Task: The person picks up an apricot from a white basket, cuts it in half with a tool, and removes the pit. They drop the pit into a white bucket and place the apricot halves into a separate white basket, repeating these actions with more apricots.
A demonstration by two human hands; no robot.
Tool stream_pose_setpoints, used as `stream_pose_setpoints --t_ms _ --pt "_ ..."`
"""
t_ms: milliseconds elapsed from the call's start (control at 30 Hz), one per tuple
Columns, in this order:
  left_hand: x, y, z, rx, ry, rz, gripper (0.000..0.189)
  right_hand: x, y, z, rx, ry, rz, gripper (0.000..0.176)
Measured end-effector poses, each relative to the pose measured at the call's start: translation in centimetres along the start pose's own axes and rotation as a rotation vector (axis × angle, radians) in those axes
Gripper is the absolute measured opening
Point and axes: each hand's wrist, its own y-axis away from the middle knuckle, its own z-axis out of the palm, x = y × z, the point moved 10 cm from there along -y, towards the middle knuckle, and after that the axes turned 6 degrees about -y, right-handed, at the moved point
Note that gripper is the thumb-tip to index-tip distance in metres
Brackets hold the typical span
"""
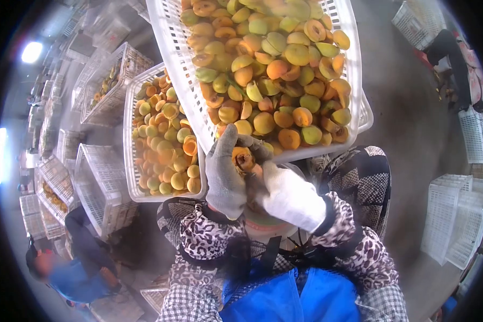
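Note:
My left hand (pixel 226 174), in a grey glove, is wrapped round an orange-brown fruit half (pixel 243 159) just below the near edge of a big white crate (pixel 354 64). That crate is full of yellow and orange fruit (pixel 276 70). Beside the fruit half, my right hand (pixel 292 196), in a white glove with bare fingertips, is closed near it; what its fingers hold, if anything, is hidden. Below both hands the rim of a round container (pixel 265 228) shows partly.
A second white crate (pixel 130 177) of fruit halves stands to the left. Further left are more crates (pixel 99 182) and a person in blue (pixel 78 279). Stacked white crates (pixel 451 220) stand at the right; another person's dark-clad leg (pixel 459 64) is at the upper right.

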Motion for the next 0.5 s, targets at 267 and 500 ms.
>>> stream_pose_setpoints --t_ms 267,500 --pt "0.3 -0.6 1.0 -0.081 -0.008 0.101 0.033 -0.2 2.5 2.4 -0.490 -0.969 0.359 0.022" --pt "0.0 -0.5 3.2 -0.335 -0.150 0.123 0.035 -0.4 3.4 3.7 -0.721 -1.492 0.437 0.014"
